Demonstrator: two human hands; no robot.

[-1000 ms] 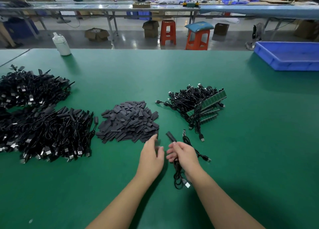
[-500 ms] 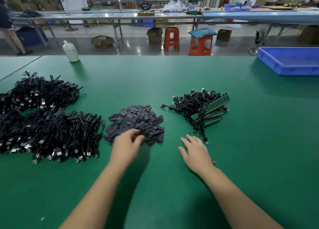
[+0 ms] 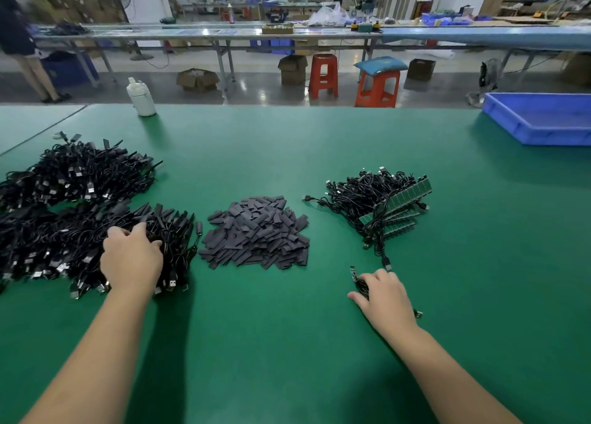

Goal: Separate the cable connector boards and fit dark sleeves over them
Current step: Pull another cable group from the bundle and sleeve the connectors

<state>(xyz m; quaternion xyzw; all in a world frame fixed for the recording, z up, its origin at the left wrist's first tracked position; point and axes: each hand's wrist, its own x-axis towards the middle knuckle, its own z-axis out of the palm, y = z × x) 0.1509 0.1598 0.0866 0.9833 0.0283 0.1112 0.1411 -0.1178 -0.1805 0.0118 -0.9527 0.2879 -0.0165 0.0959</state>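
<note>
My left hand (image 3: 131, 260) lies palm down on the near pile of sleeved black cables (image 3: 57, 247), fingers spread over it. The fingers of my right hand (image 3: 385, 299) curl over a small coiled cable (image 3: 362, 285). Its bare connector board (image 3: 353, 271) pokes out to the far left of that hand, and its plug (image 3: 418, 314) shows at the right. A heap of dark flat sleeves (image 3: 259, 231) sits in the middle of the green table. Behind my right hand lies a bundle of cables with joined green boards (image 3: 396, 206).
A second pile of black cables (image 3: 76, 174) lies at the far left. A white bottle (image 3: 140, 95) stands at the table's back edge. A blue tray (image 3: 543, 119) sits at the back right. Stools and benches stand beyond the table.
My left hand has moved left from beside my right hand, past the sleeve heap, onto the sleeved cable pile. My right hand has stayed on the coiled cable on the table.
</note>
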